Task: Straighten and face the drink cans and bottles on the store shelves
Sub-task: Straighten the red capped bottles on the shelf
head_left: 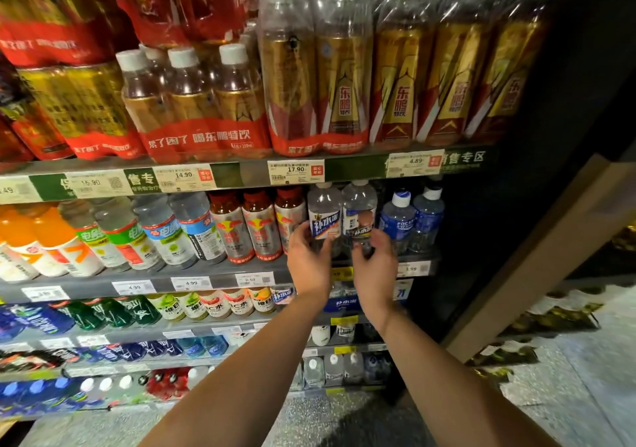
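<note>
Head view. Take the 17.90 price tag [296, 171] on the upper shelf edge as your landmark. The two clear water bottles stand on the shelf directly below it and slightly to its right, side by side and touching or nearly so.

Your left hand [307, 257] curls around the lower body of the left clear bottle [324, 214], thumb and fingers wrapped from the left side. Its blue-and-white label faces outward, so the bottle reads as faced. Your right hand [375, 260] wraps the lower body of the right clear bottle [359, 212]. The label on that bottle sits turned partly away, with only its lower band readable. The bases of both bottles are hidden behind your hands.

Handling, as a judgement: these are full plastic bottles, moderately heavy and smooth. The thin walls will likely flex under a hard squeeze. Hold at the labelled waist or just below, where the body is widest and the film gives some friction. Rotate the bottle on its base rather than lifting it.

Each bottle rises above its grip, so the cap end is free to tip. To the left of the landmark's column stand the silver-and-red bottles [261, 226]. To the right stand the blue Pocari Sweat bottles [399, 221], close enough to be knocked.
</note>
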